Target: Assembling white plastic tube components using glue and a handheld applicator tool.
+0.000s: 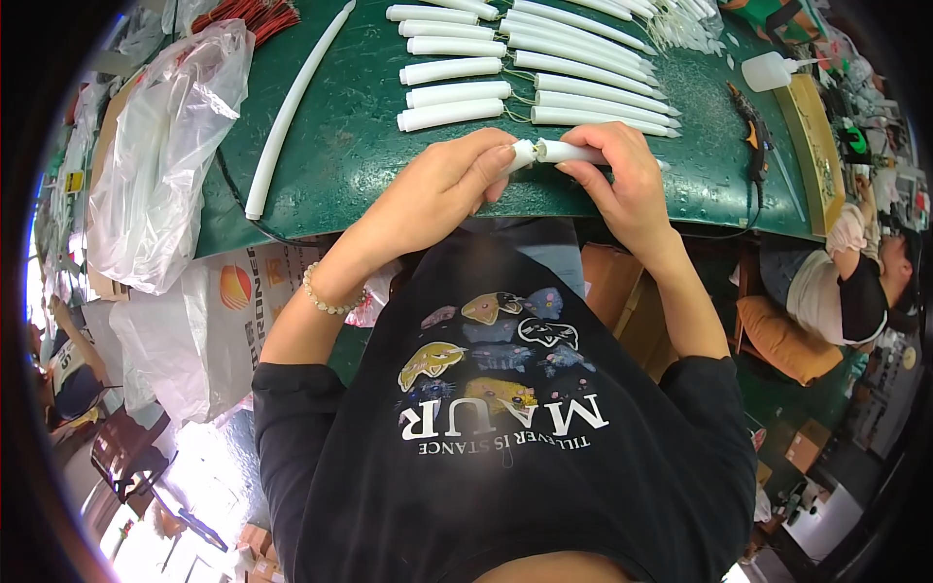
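Note:
Just over the near edge of the green table, my left hand (442, 185) grips a short white candle base (523, 154). My right hand (627, 180) pinches a longer white taper candle tube (564, 152), whose pointed end shows past the fingers. The two pieces face each other end to end with a small gap, where a bit of wire seems to show. Beyond my hands lie rows of similar parts: short white tubes (453, 115) on the left, joined by thin wires to pointed taper tubes (604, 119) on the right.
One long white taper (296, 117) lies left on the green table (360, 160). Farther left are a clear plastic bag (170, 146) and red wires (255, 14). To the right are a corded black-and-orange tool (751, 131), a white squeeze bottle (768, 71) and another person (826, 291).

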`<control>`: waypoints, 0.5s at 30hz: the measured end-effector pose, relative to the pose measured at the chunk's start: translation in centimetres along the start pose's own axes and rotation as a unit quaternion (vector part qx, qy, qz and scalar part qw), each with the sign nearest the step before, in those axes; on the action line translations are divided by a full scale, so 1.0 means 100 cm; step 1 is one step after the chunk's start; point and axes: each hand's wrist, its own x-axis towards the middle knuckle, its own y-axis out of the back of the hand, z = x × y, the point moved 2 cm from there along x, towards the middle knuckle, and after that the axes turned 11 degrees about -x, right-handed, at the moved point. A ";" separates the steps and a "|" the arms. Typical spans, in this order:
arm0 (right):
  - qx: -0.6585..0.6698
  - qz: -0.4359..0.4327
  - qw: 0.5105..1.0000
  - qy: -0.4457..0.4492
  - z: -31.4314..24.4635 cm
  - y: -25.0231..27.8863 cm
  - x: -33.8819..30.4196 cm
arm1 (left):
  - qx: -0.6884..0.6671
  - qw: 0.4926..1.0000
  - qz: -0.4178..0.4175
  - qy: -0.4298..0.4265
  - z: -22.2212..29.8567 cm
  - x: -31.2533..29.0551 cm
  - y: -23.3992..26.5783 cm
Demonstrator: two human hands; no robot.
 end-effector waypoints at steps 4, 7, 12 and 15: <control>0.015 -0.013 1.000 0.001 -0.002 0.001 0.000 | -0.099 0.994 -0.035 0.015 -0.001 0.000 -0.001; 0.038 -0.030 0.999 -0.024 -0.002 0.002 -0.001 | -0.123 0.991 -0.044 0.022 -0.001 0.000 0.000; 0.078 -0.039 0.995 -0.047 -0.002 0.006 -0.002 | -0.102 0.993 -0.033 0.043 -0.003 0.001 0.001; 0.083 -0.039 0.994 -0.054 -0.004 0.007 0.000 | -0.071 0.996 -0.027 0.054 0.000 0.000 -0.001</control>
